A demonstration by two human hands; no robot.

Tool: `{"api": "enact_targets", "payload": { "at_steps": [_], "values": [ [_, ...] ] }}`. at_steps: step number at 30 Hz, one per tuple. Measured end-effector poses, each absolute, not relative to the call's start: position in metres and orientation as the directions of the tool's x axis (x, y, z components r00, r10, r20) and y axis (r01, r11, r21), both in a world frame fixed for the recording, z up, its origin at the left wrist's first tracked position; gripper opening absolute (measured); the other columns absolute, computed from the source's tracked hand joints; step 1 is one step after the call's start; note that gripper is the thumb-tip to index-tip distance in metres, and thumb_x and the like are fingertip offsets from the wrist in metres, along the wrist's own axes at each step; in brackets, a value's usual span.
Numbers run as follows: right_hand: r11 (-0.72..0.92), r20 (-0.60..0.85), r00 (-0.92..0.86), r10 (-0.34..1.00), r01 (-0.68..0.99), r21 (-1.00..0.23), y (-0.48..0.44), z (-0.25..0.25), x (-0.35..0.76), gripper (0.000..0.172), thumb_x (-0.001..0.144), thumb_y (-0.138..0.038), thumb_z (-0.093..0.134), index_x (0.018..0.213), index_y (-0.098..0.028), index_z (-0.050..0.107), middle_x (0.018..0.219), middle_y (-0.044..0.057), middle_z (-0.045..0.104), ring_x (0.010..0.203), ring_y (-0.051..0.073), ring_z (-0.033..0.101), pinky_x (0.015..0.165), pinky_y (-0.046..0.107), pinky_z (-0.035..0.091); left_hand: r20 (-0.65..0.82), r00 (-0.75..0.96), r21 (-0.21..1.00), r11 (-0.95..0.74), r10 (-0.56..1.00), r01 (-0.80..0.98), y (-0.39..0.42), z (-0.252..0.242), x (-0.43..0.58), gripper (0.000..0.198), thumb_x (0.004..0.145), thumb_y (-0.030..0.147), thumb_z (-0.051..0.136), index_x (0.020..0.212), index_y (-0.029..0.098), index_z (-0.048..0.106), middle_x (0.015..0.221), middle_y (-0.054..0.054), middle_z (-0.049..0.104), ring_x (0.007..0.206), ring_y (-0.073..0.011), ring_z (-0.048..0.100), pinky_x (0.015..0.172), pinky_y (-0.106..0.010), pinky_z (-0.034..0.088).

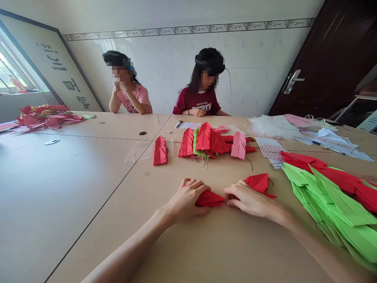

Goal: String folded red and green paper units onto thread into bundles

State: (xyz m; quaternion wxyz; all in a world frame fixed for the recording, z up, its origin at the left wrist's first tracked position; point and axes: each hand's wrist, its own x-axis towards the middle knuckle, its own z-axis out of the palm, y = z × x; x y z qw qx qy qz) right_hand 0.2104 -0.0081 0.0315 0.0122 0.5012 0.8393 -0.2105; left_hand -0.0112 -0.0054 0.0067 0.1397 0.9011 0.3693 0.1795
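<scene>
My left hand [187,199] rests on the table with curled fingers pressing down on a folded red paper piece [209,199]. My right hand [249,199] meets it from the right, fingertips pinched at the same red piece's tip. Just beyond my right hand lies another folded red paper piece [259,182]. Both hands are near the table's front middle.
Rows of folded red, pink and green paper pieces [206,143] stand further back. A pile of green folded paper [330,200] and red folded paper [344,177] lies at right. Two people sit across the table [73,188]; loose sheets [273,126] lie at the back right.
</scene>
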Motion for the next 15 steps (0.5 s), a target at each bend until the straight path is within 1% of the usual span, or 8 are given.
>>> {"api": "enact_targets", "payload": {
  "at_steps": [7,15],
  "values": [
    [0.463,-0.266,-0.564,0.782,0.811,-0.358,-0.011,0.039,0.205,0.016,0.082,-0.019,0.043,0.068,-0.021,0.051,0.074,0.003,0.061,0.083,0.022,0.052,0.067,0.029,0.036,0.17,0.703,0.362,-0.707,0.69,0.607,-0.004,0.014,-0.015,0.039,0.072,0.036,0.064,0.109,0.028,0.056,0.099,-0.001,0.058,0.095,-0.0193,0.05,0.093,-0.034,0.029],
    [0.502,-0.267,-0.599,0.755,0.79,-0.353,-0.008,0.037,0.207,0.015,0.078,-0.015,0.043,0.068,-0.021,0.053,0.072,0.002,0.061,0.079,0.021,0.052,0.066,0.028,0.037,0.131,0.726,0.384,-0.71,0.675,0.591,-0.002,0.018,-0.018,0.037,0.071,0.037,0.064,0.106,0.029,0.057,0.098,0.0,0.059,0.093,-0.019,0.051,0.093,-0.034,0.028]
  ]
}}
